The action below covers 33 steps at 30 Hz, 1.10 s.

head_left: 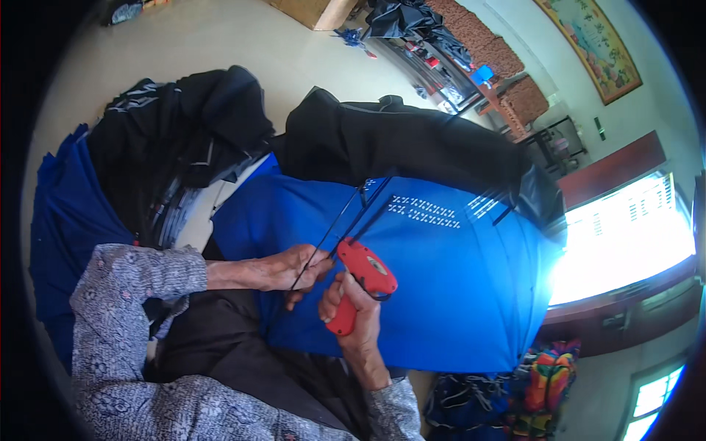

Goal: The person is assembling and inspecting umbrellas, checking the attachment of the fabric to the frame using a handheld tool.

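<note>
Gripping a red pistol-shaped handheld tool [368,270], the right hand [357,301] in the head view has its fingers wrapped around the handle. The left hand [294,268] is pinched together on slender black rods [332,226], apparently umbrella ribs. The tool stands just right of the left hand, above the blue canopy cloth [448,272] spread over the lap, its nose toward the rods; whether its tip touches one, I cannot tell.

To do this well, I would keep the left-hand pinch firm and close to the working point, so the thin rods cannot spring aside. The tool should meet them squarely, with its nose held off the cloth to avoid snagging it, and the left fingertips kept out of its line.

Counting: two hands, one red tool, and one blue canopy beneath them. At least two rods run by the left hand; their overlap hides an exact number. One black cloth bundle [412,140] lies beyond the canopy, another dark heap [191,125] sits to its left, and one framed picture [592,48] hangs on the wall.
</note>
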Available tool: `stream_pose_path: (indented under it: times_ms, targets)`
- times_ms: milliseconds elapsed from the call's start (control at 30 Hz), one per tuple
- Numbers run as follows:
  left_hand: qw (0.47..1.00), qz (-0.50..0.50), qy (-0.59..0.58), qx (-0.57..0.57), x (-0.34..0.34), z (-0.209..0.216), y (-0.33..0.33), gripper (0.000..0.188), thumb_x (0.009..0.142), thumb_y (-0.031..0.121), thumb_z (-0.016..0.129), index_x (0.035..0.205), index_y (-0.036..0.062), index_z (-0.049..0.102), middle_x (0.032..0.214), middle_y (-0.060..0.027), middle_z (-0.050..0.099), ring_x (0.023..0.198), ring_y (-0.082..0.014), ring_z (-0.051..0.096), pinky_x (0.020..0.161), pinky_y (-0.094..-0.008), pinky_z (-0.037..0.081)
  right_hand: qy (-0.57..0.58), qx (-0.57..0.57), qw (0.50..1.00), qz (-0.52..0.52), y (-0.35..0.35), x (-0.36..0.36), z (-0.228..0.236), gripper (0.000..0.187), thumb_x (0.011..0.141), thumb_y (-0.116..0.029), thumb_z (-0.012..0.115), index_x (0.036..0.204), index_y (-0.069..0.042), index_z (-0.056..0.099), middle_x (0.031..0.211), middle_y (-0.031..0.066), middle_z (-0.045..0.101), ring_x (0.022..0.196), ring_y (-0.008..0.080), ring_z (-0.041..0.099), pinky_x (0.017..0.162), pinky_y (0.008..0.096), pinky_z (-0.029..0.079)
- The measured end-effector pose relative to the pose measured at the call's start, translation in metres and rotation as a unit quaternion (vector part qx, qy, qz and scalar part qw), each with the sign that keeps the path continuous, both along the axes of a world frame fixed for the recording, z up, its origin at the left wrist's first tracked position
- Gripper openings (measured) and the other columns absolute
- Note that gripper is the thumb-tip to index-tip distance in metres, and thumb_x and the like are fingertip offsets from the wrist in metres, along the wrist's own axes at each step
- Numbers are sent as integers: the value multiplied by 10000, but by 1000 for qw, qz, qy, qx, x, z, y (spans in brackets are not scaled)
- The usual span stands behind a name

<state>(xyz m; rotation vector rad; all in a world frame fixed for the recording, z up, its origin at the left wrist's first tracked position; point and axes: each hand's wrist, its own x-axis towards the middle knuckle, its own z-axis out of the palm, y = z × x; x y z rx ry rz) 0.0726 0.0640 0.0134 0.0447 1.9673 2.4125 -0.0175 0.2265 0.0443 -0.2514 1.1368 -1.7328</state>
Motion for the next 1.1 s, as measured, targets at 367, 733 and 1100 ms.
stream_pose_path:
  times_ms: [367, 733, 1100]
  targets:
    - [987, -7, -163, -4, -31, 35, -70, 360, 952, 367, 453, 805, 38, 468, 504, 13, 342, 394, -91, 383, 377, -298, 448, -18, 6, 998, -58, 21, 25, 75, 281, 920, -220, 500, 1087, 3, 469, 905, 168, 594, 766, 299, 629, 703, 435, 535]
    - [919, 327, -216, -42, -11, -10, -231, 394, 899, 488, 516, 713, 142, 535, 549, 15, 440, 439, -120, 432, 410, -262, 341, 444, 39, 866, -226, 85, -50, 163, 199, 887, -147, 585, 1028, -11, 550, 850, 106, 618, 766, 199, 623, 697, 339, 520]
    - [613, 338, 280, -657, -13, 112, -82, 805, 610, 396, 799, 1279, 98, 464, 1337, -132, 420, 1269, -326, 363, 1021, -475, 301, 84, 81, 967, 225, 5, 54, 18, 227, 881, -180, 621, 1005, -4, 550, 832, 86, 623, 740, 168, 631, 676, 304, 518]
